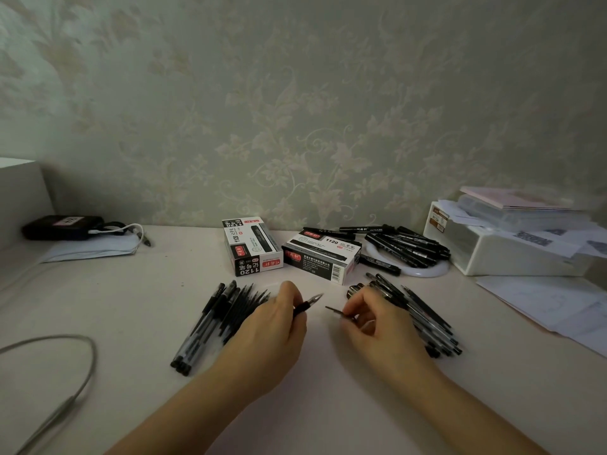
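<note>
My left hand [279,326] grips a black pen [308,303] with its bare metal tip pointing right and up. My right hand [377,323] pinches a thin dark pen part [335,311] that points left toward that tip, a small gap between them. A pile of black gel pens [213,323] lies under and left of my left hand. Another pile of black pens [423,316] lies behind and right of my right hand.
Two black-and-white marker boxes [253,247] [322,257] stand at the back by the wall. Loose black markers [407,247] lie on a white ring. A white storage box [512,251] with papers sits right, a black pouch [62,226] left, a grey cable [75,372] near left.
</note>
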Available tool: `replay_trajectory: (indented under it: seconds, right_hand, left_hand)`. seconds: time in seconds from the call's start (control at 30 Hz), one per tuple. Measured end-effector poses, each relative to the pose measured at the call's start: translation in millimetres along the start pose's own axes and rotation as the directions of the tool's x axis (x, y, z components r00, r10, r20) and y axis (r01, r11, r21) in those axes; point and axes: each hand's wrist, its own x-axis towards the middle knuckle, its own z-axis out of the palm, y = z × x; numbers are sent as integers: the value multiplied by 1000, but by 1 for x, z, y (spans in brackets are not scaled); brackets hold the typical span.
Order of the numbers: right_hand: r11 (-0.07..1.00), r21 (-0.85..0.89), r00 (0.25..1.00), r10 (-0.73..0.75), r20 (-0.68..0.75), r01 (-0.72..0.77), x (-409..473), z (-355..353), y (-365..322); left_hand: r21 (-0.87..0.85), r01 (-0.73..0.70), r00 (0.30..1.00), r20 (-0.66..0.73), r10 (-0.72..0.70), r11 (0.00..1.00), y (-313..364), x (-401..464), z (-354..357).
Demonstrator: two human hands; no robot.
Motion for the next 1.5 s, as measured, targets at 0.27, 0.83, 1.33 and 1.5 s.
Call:
replay_trajectory:
  seconds: [0.27,0.83,1.33,1.5]
  right_hand:
    - [991,-97,995,-87,43,91,-1,2,1]
    - [901,413,985,67,159,-128,2,-5,-10]
    - [893,434,988,66,141,-121,-1,-6,-15]
    - [905,415,987,28,157,-92,1,-8,-13]
  left_hand:
    - [63,-71,997,-8,72,995,-1,3,-2]
    - [25,-157,987,37,156,987,6,4,-1]
    - [26,-187,982,-1,187,982,4,0,-2]
    - [29,-187,982,18,186,982,6,1,-1]
